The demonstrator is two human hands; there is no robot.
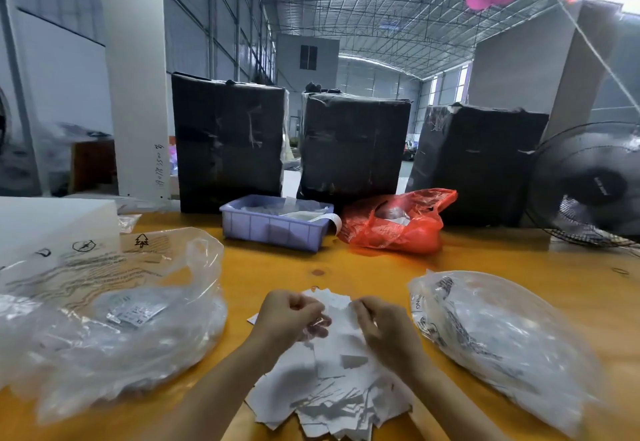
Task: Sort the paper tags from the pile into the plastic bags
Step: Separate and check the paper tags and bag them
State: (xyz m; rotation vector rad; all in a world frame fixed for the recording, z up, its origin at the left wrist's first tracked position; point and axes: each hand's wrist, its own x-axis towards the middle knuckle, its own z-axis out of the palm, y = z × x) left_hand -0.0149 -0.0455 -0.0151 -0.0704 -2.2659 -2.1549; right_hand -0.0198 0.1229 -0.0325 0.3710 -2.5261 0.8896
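Nearest the camera, a pile of white paper tags (pixel 332 392) lies loose on the orange table (pixel 381 267), spreading between the two forearms. Above it the left hand (pixel 289 316) has its fingers curled around a few tags, and the right hand (pixel 382 324) pinches tags at the same spot (the hands nearly touch). A clear plastic bag (pixel 104 319) with tags inside sits to the left of the pile, and another clear bag (pixel 502 340) lies to the right. Farther back stand a purple tray (pixel 273 227) and, just beside it, a red plastic bag (pixel 398 226). Behind them are three black-wrapped boxes (pixel 353 146), with a fan (pixel 588 184) at the right.
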